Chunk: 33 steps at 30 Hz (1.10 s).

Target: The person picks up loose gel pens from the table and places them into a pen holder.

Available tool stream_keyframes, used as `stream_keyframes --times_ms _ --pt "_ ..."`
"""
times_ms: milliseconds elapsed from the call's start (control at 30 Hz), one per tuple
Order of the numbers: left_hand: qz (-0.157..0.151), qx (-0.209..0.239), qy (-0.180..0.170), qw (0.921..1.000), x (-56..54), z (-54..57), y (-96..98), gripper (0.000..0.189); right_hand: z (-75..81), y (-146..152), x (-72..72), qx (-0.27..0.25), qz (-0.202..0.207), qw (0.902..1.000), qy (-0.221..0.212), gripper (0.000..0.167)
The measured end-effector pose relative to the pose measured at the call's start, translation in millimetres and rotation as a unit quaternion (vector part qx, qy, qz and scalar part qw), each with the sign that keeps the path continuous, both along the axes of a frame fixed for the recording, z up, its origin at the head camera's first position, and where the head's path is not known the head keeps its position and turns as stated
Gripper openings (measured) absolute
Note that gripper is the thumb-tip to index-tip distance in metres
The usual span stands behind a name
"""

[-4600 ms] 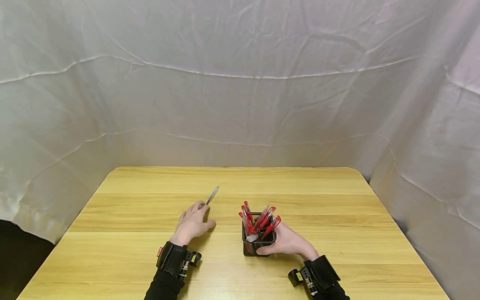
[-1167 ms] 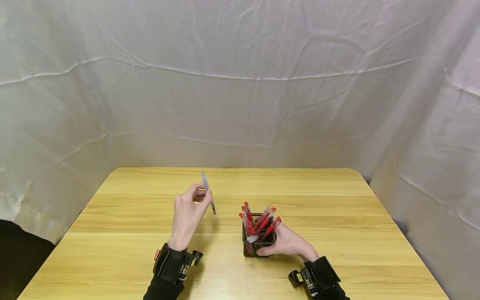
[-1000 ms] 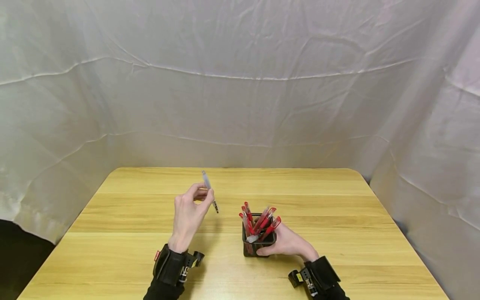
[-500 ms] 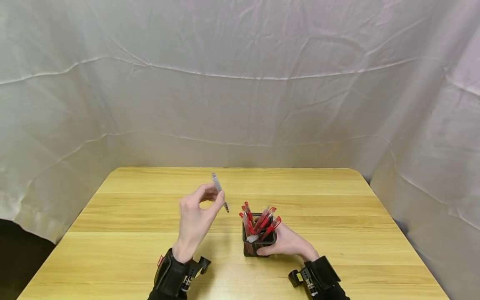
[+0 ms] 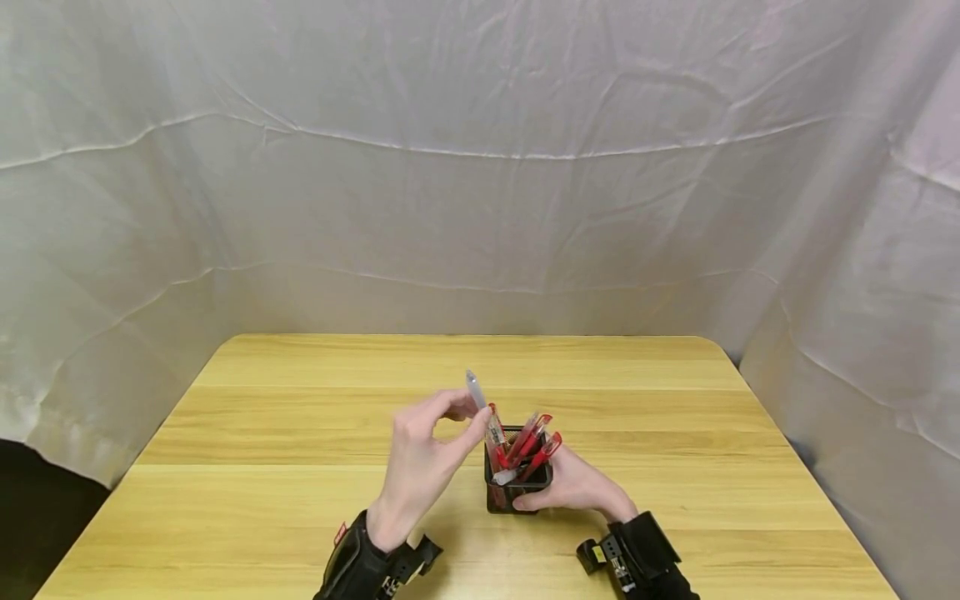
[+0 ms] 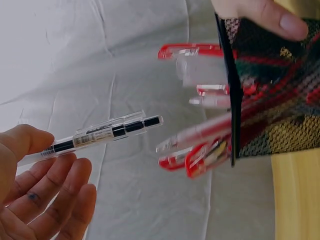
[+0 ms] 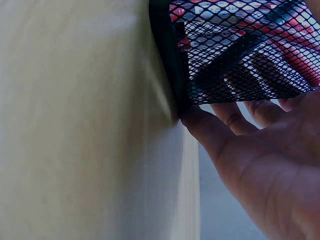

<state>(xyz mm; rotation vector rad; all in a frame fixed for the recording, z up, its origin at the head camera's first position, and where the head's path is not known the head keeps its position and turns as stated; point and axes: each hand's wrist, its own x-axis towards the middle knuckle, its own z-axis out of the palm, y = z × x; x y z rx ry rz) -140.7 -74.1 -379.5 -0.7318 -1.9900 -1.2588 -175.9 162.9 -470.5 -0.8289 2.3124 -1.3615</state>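
My left hand (image 5: 423, 462) pinches a clear pen (image 5: 476, 390) with black parts between thumb and index finger. The pen slants, its lower end beside the red pens at the holder's left side. In the left wrist view, the pen (image 6: 100, 136) points at the mouth of the holder, with a gap before it. A black mesh pen holder (image 5: 498, 500) stands upright on the table, filled with several red-capped pens (image 5: 542, 454) and a whitish one (image 5: 506, 476). My right hand (image 5: 577, 483) grips the holder from the right, thumb at its front; in the right wrist view, fingers show behind the mesh (image 7: 235, 65).
The wooden table (image 5: 262, 433) extends around the holder on all sides. A pale cloth (image 5: 480, 233) hangs behind the table and along both its sides. A dark area (image 5: 45, 517) lies past the table's left edge.
My left hand first reached to the pen lying on the table, then lifted it and carried it rightward, lowering it beside the holder. My right hand and the holder have stayed in place.
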Motion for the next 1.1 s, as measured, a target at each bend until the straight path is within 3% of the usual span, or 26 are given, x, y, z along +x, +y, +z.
stream_keyframes --times_ms 233,400,733,967,1100 --pt "0.019 -0.042 0.021 0.9987 5.7 -7.2 18.0 0.014 -1.4 0.5 0.0 -0.008 0.001 1.0000 -0.004 0.080" --pt "0.026 -0.077 0.023 0.9964 9.3 -12.7 27.5 0.017 -2.0 0.2 0.1 -0.018 0.003 0.9998 -0.012 0.080" --pt "0.035 -0.154 -0.035 0.9868 17.7 -17.2 37.3 0.016 -2.5 0.2 -0.4 -0.055 0.029 0.9979 -0.018 0.079" --pt "0.023 -0.241 -0.079 0.9670 14.7 -21.0 31.7 0.020 -3.6 -1.4 -1.1 -0.035 0.026 0.9990 -0.008 0.065" --pt "0.018 -0.189 -0.059 0.9801 9.6 -16.3 23.9 0.028 -3.6 -1.0 -1.3 -0.025 0.021 0.9994 -0.007 0.069"
